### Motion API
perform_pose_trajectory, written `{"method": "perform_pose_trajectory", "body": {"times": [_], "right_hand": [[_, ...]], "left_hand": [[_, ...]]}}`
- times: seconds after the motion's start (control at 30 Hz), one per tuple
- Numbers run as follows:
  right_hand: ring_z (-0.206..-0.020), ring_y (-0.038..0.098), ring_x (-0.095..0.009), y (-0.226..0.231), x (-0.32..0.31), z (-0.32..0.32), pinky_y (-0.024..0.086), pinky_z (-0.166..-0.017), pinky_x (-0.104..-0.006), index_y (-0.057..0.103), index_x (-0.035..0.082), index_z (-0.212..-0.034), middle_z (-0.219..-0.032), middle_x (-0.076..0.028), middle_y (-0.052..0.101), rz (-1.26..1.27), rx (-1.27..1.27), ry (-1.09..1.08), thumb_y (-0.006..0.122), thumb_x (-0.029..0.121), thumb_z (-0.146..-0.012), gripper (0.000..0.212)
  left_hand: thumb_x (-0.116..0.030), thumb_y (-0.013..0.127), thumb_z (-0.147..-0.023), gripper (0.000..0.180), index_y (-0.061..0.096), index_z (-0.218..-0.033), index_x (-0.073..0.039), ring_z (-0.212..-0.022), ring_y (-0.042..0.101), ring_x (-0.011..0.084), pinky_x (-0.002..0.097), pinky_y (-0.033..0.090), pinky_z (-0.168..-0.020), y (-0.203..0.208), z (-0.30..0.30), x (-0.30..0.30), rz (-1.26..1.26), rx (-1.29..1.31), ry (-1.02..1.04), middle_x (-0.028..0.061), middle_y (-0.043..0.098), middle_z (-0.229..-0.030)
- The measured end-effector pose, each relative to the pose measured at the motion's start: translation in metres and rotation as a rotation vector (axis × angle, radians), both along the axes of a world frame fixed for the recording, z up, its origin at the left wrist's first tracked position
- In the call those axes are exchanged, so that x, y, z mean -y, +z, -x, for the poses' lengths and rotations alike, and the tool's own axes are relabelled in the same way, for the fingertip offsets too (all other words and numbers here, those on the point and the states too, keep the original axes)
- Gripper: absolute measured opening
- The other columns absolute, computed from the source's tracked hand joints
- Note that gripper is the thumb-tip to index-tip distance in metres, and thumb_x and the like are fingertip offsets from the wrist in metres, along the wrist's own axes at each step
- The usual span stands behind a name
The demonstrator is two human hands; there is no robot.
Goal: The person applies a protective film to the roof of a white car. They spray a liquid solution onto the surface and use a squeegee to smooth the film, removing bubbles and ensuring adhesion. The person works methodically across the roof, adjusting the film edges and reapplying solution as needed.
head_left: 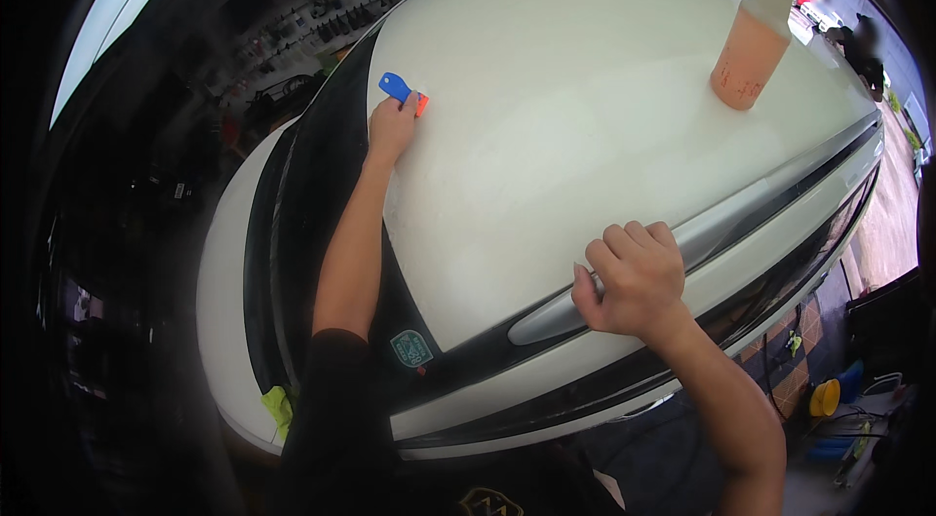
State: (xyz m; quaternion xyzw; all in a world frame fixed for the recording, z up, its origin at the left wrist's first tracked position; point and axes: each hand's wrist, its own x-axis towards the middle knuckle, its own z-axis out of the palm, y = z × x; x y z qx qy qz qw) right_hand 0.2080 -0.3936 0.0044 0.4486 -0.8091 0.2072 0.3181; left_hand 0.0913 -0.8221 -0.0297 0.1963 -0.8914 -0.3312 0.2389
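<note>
My left hand is closed around a small scraper with a blue handle and an orange blade. It rests by the edge where the white car roof meets the dark windshield. With its fingers wrapped over the silver roof rail, my right hand holds on near the rail's front end. A clear spray bottle of orange liquid stands upright on the far right of the roof, marked with handwriting.
A green cloth lies at the car's lower left. On the windshield corner is a teal sticker. Shelves of bottles line the dark back wall. Another person is beyond the roof. A yellow container stands at the lower right.
</note>
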Motion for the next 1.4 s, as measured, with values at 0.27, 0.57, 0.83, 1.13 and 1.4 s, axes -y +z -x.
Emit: {"method": "perform_pose_trajectory", "body": {"times": [0.27, 0.57, 0.83, 1.13, 1.4], "right_hand": [[-0.064, 0.051, -0.022, 0.006, -0.004, 0.002, 0.037, -0.064, -0.0374, 0.055, 0.013, -0.067, -0.068, -0.003, 0.047, -0.001, -0.013, 0.001, 0.073, 0.021, -0.075, 0.021], [-0.065, 0.052, -0.021, 0.003, -0.008, 0.003, 0.037, -0.064, -0.0367, 0.056, 0.013, -0.067, -0.067, -0.002, 0.048, -0.002, 0.011, -0.004, 0.074, 0.022, -0.076, 0.022], [-0.064, 0.051, -0.021, -0.004, -0.018, 0.011, 0.037, -0.064, -0.0367, 0.057, 0.013, -0.067, -0.067, -0.002, 0.048, -0.009, 0.003, -0.052, 0.073, 0.024, -0.078, 0.022], [-0.064, 0.052, -0.022, -0.007, -0.016, 0.01, 0.038, -0.065, -0.0365, 0.057, 0.014, -0.067, -0.067, -0.003, 0.048, 0.047, 0.007, -0.025, 0.073, 0.022, -0.075, 0.02], [-0.065, 0.052, -0.023, -0.004, -0.002, -0.003, 0.038, -0.066, -0.0378, 0.057, 0.013, -0.068, -0.067, -0.003, 0.05, 0.109, 0.01, 0.048, 0.074, 0.021, -0.077, 0.021]], "left_hand": [[-0.033, 0.06, -0.107, 0.039, 0.073, -0.101, 0.003, -0.083, 0.067, 0.0352, 0.0464, 0.049, -0.076, 0.006, 0.015, -0.036, 0.155, -0.14, -0.226, 0.0219, 0.07, -0.091], [-0.034, 0.06, -0.109, 0.039, 0.071, -0.097, 0.002, -0.073, 0.067, 0.0238, 0.0389, 0.052, -0.072, 0.015, 0.026, -0.088, 0.172, -0.06, -0.431, 0.0138, 0.068, -0.076], [-0.035, 0.061, -0.107, 0.043, 0.07, -0.093, 0.004, -0.064, 0.057, 0.0202, 0.0367, 0.046, -0.063, 0.013, 0.055, -0.162, 0.129, -0.199, -0.683, 0.0111, 0.063, -0.066], [-0.028, 0.063, -0.106, 0.033, 0.073, -0.097, 0.003, -0.068, 0.068, 0.0299, 0.0445, 0.051, -0.066, 0.039, 0.016, -0.204, 0.179, -0.032, -0.746, 0.0186, 0.068, -0.073], [-0.037, 0.059, -0.107, 0.048, 0.07, -0.081, 0.002, -0.057, 0.062, 0.024, 0.0427, 0.046, -0.058, 0.06, 0.031, -0.159, 0.173, -0.006, -0.319, 0.0161, 0.067, -0.067]]}}
